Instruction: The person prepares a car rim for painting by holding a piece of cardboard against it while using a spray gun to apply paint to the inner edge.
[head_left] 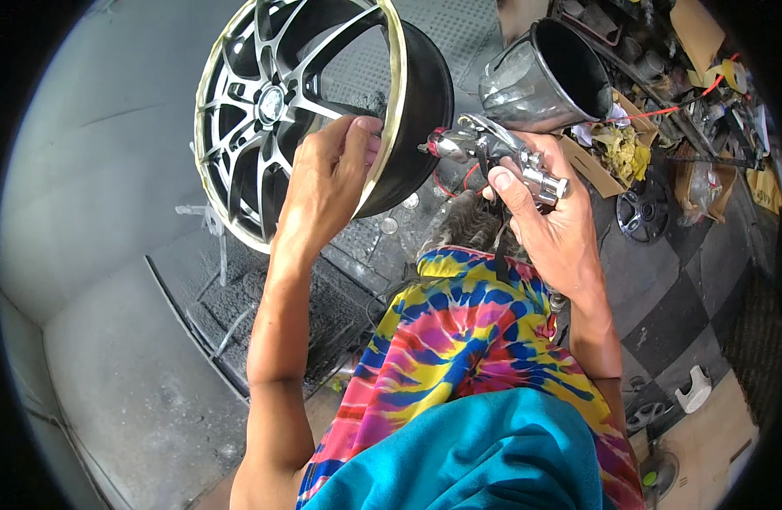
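A car wheel rim (323,109) with dark and silver spokes stands tilted at the upper left, its lip edged with a pale yellow band. My left hand (331,174) is at the rim's right side, fingers curled in by a spoke and the lip; the spoke's end is hidden under them. In my right hand (548,217) is a chrome spray gun (493,146) with a red ring at its nozzle. The nozzle points left toward the rim's dark barrel, a short way off it. My right thumb lies over the gun's body, and its handle is mostly hidden.
A dark bucket (527,89) lies tipped behind the gun. At the right are an open cardboard box (608,161) of crumpled paper, a wheel cover (642,208) and a red hose (663,111). A dusty mat (263,297) lies below the rim; a grey wall curves along the left.
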`<action>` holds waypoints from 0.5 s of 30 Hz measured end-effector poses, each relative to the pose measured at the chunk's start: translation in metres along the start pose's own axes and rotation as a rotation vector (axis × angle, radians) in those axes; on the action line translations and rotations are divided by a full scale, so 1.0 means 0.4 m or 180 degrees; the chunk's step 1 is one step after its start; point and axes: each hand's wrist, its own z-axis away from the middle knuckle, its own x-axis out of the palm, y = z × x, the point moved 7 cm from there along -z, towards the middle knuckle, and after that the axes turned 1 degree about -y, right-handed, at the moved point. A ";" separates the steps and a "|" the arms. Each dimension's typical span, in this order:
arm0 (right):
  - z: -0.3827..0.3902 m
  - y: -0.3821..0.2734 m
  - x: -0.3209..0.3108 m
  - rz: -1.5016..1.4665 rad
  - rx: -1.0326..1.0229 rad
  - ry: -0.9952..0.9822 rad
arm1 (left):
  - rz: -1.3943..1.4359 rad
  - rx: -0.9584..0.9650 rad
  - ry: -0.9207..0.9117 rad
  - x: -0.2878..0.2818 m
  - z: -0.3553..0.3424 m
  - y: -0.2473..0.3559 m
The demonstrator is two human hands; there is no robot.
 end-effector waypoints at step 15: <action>0.002 -0.007 0.001 0.0078 -0.0021 -0.0003 | -0.0148 0.0103 -0.0275 0.004 -0.017 -0.011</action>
